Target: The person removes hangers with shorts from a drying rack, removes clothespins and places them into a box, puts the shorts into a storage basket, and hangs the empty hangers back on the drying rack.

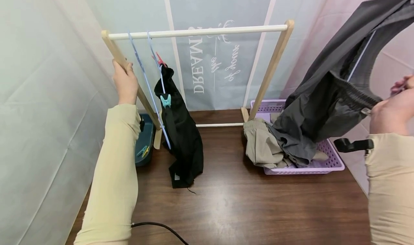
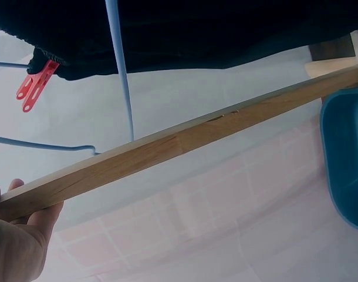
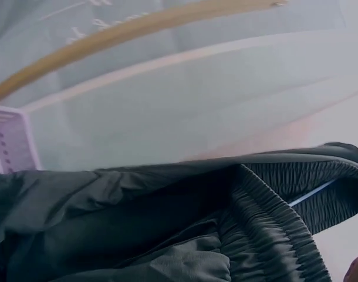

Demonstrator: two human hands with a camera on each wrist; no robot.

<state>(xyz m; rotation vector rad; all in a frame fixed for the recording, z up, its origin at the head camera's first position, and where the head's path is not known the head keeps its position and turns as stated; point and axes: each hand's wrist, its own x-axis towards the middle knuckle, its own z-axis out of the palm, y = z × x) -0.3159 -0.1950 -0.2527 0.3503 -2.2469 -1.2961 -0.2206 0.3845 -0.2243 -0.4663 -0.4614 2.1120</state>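
My left hand (image 1: 125, 81) grips the left wooden post of a clothes rack (image 1: 275, 65) near its top. In the left wrist view, fingers wrap that post (image 2: 167, 150). My right hand (image 1: 392, 108) is raised at the right edge, fingers curled, beside the waistband of dark grey trousers (image 1: 323, 97). A blue hanger (image 1: 361, 56) crosses the open waist; the hand's hold on it is largely hidden. Black trousers (image 1: 184, 137) hang from another blue hanger (image 1: 162, 81) by a red clothespin (image 1: 160, 60) and a teal clothespin (image 1: 166, 100).
A further blue hanger (image 1: 142, 70) hangs on the white rail (image 1: 200, 32). Behind the left post sits a teal tub (image 1: 139, 160) with clothespins. A purple basket (image 1: 302, 171) holds beige clothing (image 1: 260, 140); the grey trouser legs reach down into it. A black cable (image 1: 158, 224) lies in front.
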